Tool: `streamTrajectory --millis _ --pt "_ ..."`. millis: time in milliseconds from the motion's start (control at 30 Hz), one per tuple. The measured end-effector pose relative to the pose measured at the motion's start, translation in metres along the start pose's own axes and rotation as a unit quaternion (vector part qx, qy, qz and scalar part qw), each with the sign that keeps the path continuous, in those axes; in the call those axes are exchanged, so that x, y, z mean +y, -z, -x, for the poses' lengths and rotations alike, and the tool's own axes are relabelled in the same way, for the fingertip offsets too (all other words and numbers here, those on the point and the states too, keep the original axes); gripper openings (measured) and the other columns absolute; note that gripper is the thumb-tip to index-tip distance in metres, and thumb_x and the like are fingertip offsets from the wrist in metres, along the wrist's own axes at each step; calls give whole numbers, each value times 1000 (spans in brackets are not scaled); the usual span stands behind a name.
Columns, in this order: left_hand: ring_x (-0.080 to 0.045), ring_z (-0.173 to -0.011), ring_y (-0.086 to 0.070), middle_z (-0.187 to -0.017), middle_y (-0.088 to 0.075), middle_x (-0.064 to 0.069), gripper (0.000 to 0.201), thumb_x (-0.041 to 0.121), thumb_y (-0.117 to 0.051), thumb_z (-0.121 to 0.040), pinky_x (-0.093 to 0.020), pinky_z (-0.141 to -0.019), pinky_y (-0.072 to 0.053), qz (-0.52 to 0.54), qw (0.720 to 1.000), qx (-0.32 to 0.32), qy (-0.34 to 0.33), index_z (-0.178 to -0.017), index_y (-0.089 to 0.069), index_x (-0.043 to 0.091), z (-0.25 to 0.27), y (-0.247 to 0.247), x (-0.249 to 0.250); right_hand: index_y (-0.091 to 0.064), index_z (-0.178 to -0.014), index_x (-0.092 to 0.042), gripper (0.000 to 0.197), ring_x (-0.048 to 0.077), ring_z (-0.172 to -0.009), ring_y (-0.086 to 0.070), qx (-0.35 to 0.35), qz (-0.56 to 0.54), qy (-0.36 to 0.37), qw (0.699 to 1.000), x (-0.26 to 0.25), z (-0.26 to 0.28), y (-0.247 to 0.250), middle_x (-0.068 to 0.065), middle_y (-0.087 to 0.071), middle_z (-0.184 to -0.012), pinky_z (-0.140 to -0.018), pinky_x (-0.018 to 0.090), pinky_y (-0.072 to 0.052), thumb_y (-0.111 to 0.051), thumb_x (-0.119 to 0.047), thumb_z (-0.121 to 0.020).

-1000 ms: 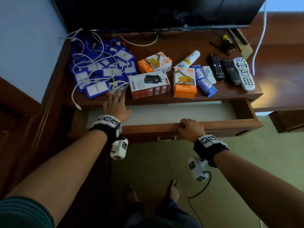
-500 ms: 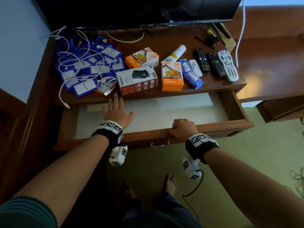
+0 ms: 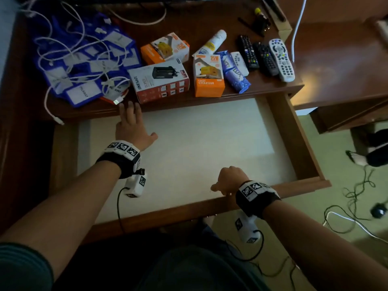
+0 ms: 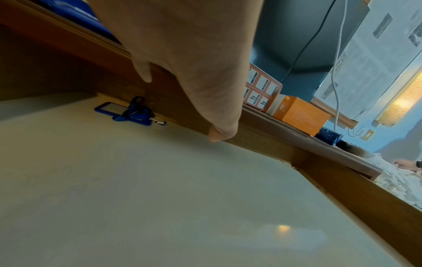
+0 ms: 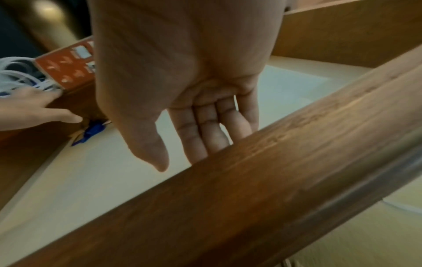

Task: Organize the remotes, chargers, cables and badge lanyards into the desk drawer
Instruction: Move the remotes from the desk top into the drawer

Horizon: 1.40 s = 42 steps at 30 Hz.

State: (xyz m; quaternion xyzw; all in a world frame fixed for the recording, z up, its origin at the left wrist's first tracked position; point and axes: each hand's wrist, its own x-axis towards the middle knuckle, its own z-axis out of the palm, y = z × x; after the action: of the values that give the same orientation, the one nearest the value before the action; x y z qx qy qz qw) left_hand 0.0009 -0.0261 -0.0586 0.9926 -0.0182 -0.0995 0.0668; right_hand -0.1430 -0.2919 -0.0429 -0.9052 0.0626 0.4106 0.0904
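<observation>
The desk drawer (image 3: 294,131) stands pulled far out, its pale floor mostly bare. My right hand (image 3: 228,179) grips the drawer's front rail (image 5: 274,171), fingers hooked over its inner side. My left hand (image 3: 131,124) is flat and open over the drawer's back left, fingertips at the desk's front edge. One blue badge lanyard (image 4: 128,112) lies inside against the drawer's back. On the desk lie a pile of blue badge lanyards (image 3: 84,59) tangled with white cables (image 3: 69,49), charger boxes (image 3: 160,80), and three remotes (image 3: 264,57).
A spray can (image 3: 212,43) and blue packets (image 3: 235,74) lie between the charger boxes and the remotes. A lower desk section (image 3: 346,70) adjoins on the right. Loose cables (image 3: 357,196) trail on the green floor at the right.
My right hand has drawn the drawer much farther out toward me. The left hand stayed open near the desk's front edge, now over the drawer's floor.
</observation>
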Motion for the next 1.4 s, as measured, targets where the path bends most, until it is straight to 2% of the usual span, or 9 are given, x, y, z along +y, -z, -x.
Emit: streamTrajectory --millis 133,467,533,667,767,867,1133,1300,1400 --pt "-35 -146 13 -160 10 -10 116 57 -66 -75 -55 -106 -34 3 1000 6 5 -151 7 9 1 -4 2 -61 -47 -19 47 1 -44 -54 -11 -10 -18 1000 9 9 -13 -9 -57 -44 -52 18 -41 -58 -41 -89" --pt "-33 -146 14 -160 12 -9 114 45 -71 -77 -57 -104 -35 2 1000 5 -14 -151 7 8 6 -6 -2 -68 -86 -14 37 9 -57 -68 -65 -127 -66 988 12 12 -4 -2 -73 -66 -66 22 -50 -48 -44 -94" --pt "-32 -147 7 -160 5 -8 101 41 -69 -79 -56 -105 -33 39 999 4 -9 -152 -7 9 8 -4 -4 -66 -91 -11 33 16 -63 -70 -61 -203 -63 975 19 14 -5 2 -74 -71 -69 27 -54 -50 -39 -93" --pt "-33 -123 -44 -138 -40 -13 48 39 -62 -83 -44 -100 -41 117 991 -22 57 -124 -56 14 21 2 15 -64 -96 -9 32 22 -67 -70 -42 -307 -50 949 43 16 10 5 -75 -79 -62 27 -50 -52 -38 -93" --pt "-24 -98 -62 -108 -67 -2 19 35 -63 -84 -32 -85 -50 166 982 -82 30 -98 -68 23 29 0 42 -64 -97 -9 30 24 -74 -71 -25 -329 -20 944 66 6 38 6 -75 -82 -64 29 -50 -52 -37 -95" --pt "-13 -87 -66 -88 -70 8 5 27 -65 -85 -26 -80 -52 256 960 -116 -15 -83 -69 25 25 1 87 -63 -97 -9 29 23 -67 -68 -5 -339 16 940 96 -13 78 7 -74 -81 -64 29 -50 -54 -37 -95" --pt "-14 -71 -65 -74 -71 4 14 18 -67 -81 -36 -81 -56 404 911 -76 13 -71 -67 29 -4 -5 247 -64 -73 -12 19 13 -52 -59 189 -358 104 908 167 -57 174 7 -72 -70 -53 21 -43 -61 -21 -88" --pt "-10 -75 -67 -77 -73 4 13 16 -67 -84 -28 -80 -55 396 917 -46 -32 -76 -70 26 -34 9 321 -68 -74 -6 15 34 -75 -58 439 -280 112 846 199 -88 217 15 -67 -76 -68 30 -33 -58 -17 -77" --pt "-10 -80 -65 -86 -73 1 8 18 -65 -86 -18 -74 -45 344 935 -5 -84 -84 -73 20 -61 32 351 -64 -100 -6 25 39 -100 -49 447 -254 84 854 208 -107 248 19 -58 -106 -81 32 -28 -62 -16 -77"
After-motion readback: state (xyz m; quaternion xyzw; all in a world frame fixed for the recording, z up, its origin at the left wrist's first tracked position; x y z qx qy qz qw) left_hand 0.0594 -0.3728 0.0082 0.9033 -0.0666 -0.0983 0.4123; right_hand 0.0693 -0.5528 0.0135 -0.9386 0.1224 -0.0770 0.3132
